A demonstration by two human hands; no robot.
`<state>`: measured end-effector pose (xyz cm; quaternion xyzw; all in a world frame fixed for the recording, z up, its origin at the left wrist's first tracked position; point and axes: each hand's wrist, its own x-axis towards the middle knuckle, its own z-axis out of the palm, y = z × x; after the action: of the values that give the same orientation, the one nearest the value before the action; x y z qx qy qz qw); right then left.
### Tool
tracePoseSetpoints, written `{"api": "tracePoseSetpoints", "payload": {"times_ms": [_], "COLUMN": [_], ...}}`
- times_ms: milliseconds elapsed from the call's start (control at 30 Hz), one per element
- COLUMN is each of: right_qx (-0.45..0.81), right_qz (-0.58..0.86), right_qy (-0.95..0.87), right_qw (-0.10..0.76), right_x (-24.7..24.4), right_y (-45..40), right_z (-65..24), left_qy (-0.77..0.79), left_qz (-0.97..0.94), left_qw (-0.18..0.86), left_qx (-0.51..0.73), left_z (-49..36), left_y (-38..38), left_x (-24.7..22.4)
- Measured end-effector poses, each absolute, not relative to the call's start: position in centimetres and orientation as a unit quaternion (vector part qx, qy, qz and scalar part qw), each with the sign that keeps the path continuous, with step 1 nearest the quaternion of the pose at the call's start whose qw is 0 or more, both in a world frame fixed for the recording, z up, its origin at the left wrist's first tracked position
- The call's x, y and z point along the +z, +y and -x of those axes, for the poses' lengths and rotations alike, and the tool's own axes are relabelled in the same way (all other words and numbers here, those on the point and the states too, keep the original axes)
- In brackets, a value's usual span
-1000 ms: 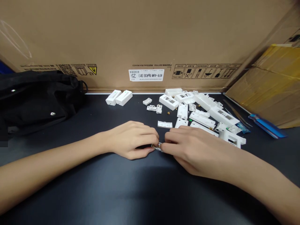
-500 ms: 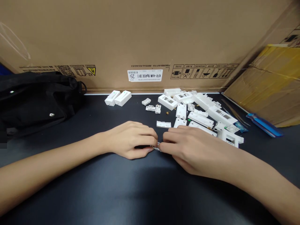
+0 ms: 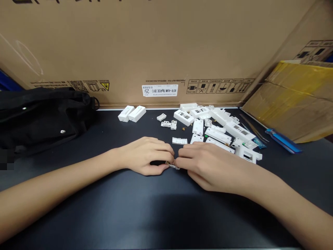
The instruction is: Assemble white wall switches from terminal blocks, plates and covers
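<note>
My left hand [image 3: 147, 155] pinches a small white part [image 3: 174, 167] with a brass-coloured bit at its edge, low over the dark table. My right hand [image 3: 208, 165] meets it from the right, its fingers closed on the other side of the same part. The fingers hide most of this piece. Just beyond my hands lies a flat white strip [image 3: 179, 141]. Small white pieces [image 3: 165, 124] and a tiny brass piece [image 3: 183, 128] are farther back. White housings and covers [image 3: 217, 134] are heaped behind my right hand.
Two white switch-like units [image 3: 137, 114] stand at the back, left of centre. A black bag [image 3: 47, 118] lies at the left. A large carton [image 3: 117, 45] walls off the back. At the right are a taped box [image 3: 293, 100] and a blue tool [image 3: 283, 140].
The view has shifted slightly, so the background sits lower. More of the small white part and its brass-coloured bit shows between my fingers. Both hands keep nearly the same pose.
</note>
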<state>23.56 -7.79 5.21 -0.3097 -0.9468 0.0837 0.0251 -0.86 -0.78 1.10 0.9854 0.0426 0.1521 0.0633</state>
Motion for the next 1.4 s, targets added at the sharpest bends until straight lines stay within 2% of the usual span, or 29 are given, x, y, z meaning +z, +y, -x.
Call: {"api": "tracePoseSetpoints", "payload": {"times_ms": [133, 367, 600, 900, 1100, 1300, 1400], "right_qx": [0.077, 0.048, -0.031, -0.052, -0.044, -0.042, -0.032], "right_qz": [0.288, 0.313, 0.341, 0.396, 0.472, 0.453, 0.436], "right_qy": [-0.954, -0.948, -0.938, -0.916, -0.880, -0.891, -0.899], "right_qw": [0.028, 0.041, 0.057, 0.048, 0.007, -0.010, -0.003], "right_x": [5.4, 5.9, 6.2, 6.8, 6.6, 4.8, 4.3], "right_y": [-7.4, -7.1, -6.3, -5.3, -4.5, -4.1, -4.0], "right_z": [-23.8, -24.8, -26.8, -28.8, -29.3, -28.9, -29.1], "left_qy": [0.037, 0.056, 0.029, 0.017, 0.027, 0.036, 0.092], "left_qz": [-0.986, -0.973, -0.978, -0.974, -0.977, -0.973, -0.966], "left_qw": [0.064, 0.143, 0.099, 0.098, 0.091, 0.133, 0.155], "left_qx": [0.147, 0.172, 0.184, 0.205, 0.192, 0.183, 0.185], "left_z": [0.9, 1.0, 1.3, 1.1, 1.1, 1.2, 1.3], "left_y": [-0.7, -0.5, -0.4, -0.3, -0.4, -0.6, -0.6], "left_x": [1.0, 0.7, 0.6, 0.5, 0.6, 0.5, 0.5]}}
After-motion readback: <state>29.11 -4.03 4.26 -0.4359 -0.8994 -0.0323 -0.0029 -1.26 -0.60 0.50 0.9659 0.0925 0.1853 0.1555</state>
